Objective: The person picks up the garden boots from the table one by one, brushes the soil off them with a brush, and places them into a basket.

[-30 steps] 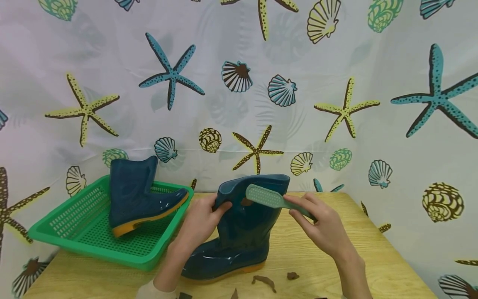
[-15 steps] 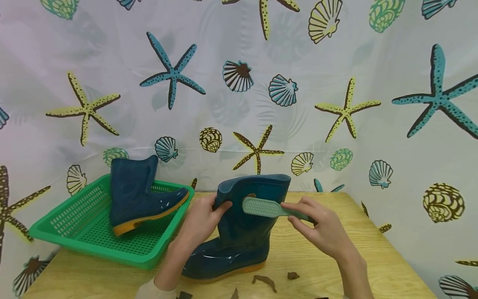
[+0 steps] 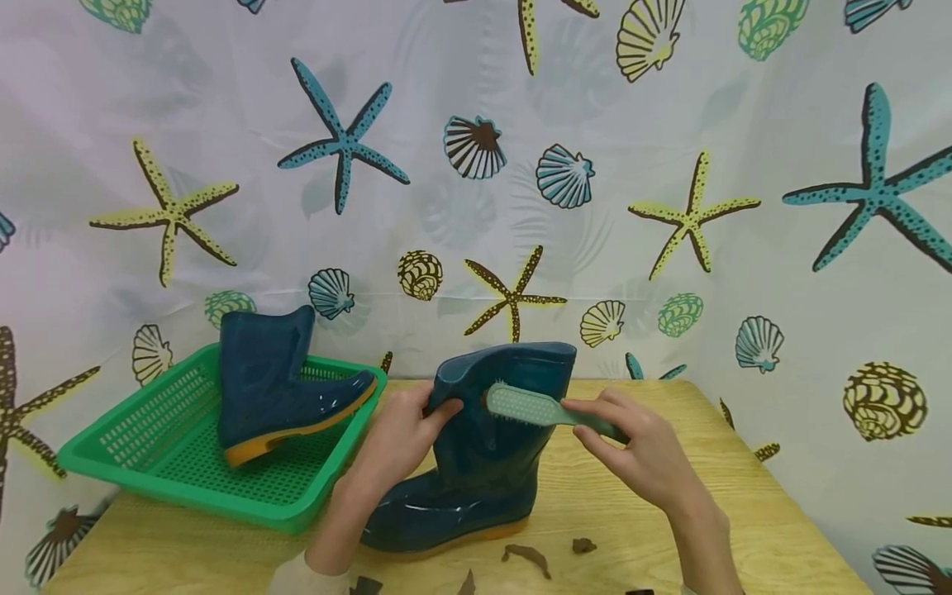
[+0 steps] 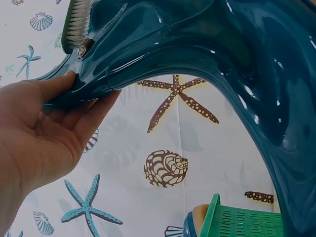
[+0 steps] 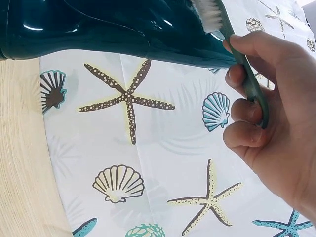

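Observation:
A dark blue rubber boot (image 3: 483, 487) with an orange sole stands on the table, toe to the left. My left hand (image 3: 397, 438) pinches the top edge of its shaft, thumb on the near side, as the left wrist view also shows. In my right hand (image 3: 632, 442) is the handle of a green scrub brush (image 3: 524, 405), fingers curled round it. The brush's white bristles (image 4: 79, 22) face the boot's upper shaft, beside a small brown patch of dirt (image 4: 85, 48) that the brush partly hides in the head view.
A green plastic basket (image 3: 186, 504) at the left holds a second blue boot (image 3: 271, 388), tilted. Brown crumbs (image 3: 528, 558) and a brown lump (image 3: 583, 545) lie on the wooden table (image 3: 632, 529) before the boot. A shell-printed curtain (image 3: 476, 215) hangs behind.
The brush went down the boot's shaft, uncovering the brown patch, then came slightly back up and tilted over it. My left hand keeps its grip and the boot stays put.

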Tool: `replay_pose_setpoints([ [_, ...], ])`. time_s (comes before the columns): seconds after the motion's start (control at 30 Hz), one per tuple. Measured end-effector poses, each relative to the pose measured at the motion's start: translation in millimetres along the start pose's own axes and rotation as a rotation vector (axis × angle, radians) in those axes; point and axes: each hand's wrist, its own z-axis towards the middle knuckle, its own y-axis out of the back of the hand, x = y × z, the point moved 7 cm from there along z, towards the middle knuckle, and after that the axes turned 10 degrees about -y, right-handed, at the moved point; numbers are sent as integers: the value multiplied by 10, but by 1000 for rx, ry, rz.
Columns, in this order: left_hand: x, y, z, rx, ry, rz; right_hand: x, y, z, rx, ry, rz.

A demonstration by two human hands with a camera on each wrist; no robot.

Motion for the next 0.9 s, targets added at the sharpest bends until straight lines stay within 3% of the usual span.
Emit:
replay_pose_setpoints([
  [0.17,11,-4,2,4,21,-11,-8,-31,-19,57,9,28],
  [0.4,15,6,1,-1,11,-4,71,58,-2,-106,106,27],
  [0.67,-3,4,12,28,4,-14,81,113,16,-164,99,49],
  [0.9,14,1,10,42,13,-28,74,-3,6,-41,74,34],
])
